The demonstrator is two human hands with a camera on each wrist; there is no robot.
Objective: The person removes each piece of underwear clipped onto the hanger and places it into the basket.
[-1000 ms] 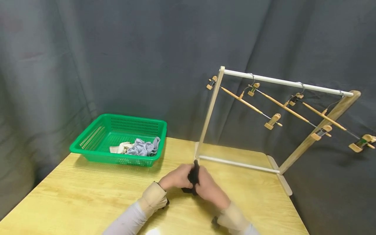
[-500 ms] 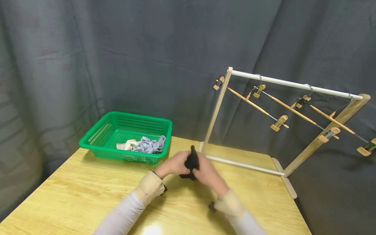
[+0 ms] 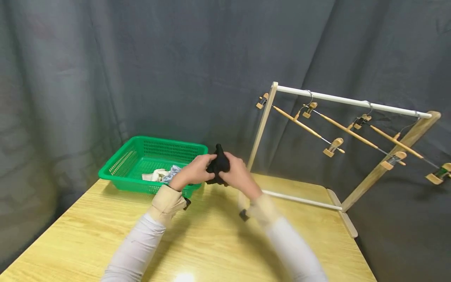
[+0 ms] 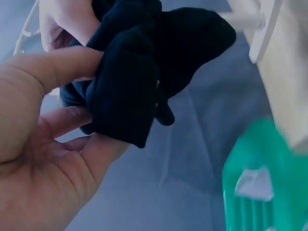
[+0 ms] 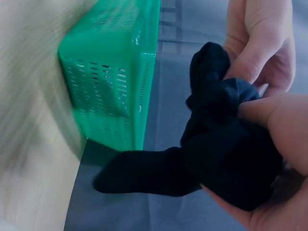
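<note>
A bunched black sock (image 3: pixel 220 161) is held up between both hands above the table, near the basket's right corner. The left hand (image 3: pixel 196 169) grips it from the left, thumb on one side and fingers on the other. From the right side the right hand (image 3: pixel 239 177) pinches it with thumb and fingers. In the left wrist view, the dark sock fabric (image 4: pixel 127 86) lies folded in the left hand's grip. A rounded end of the sock (image 5: pixel 139 173) sticks out freely in the right wrist view. Parts of the fingers are hidden behind the fabric.
A green plastic basket (image 3: pixel 121 184) stands at the back left, with white cloth (image 3: pixel 155 175) and blue-grey cloth (image 3: pixel 171 173) inside. At the right stands a wood-and-white rack (image 3: pixel 352 101) bearing several wooden clip hangers (image 3: pixel 306 127). A dark curtain (image 3: pixel 197 78) hangs behind the table (image 3: pixel 197 243).
Both hands have risen and moved away from the body, slightly left, carrying the black sock up from low over the table. The left hand now partly covers the blue-grey cloth.
</note>
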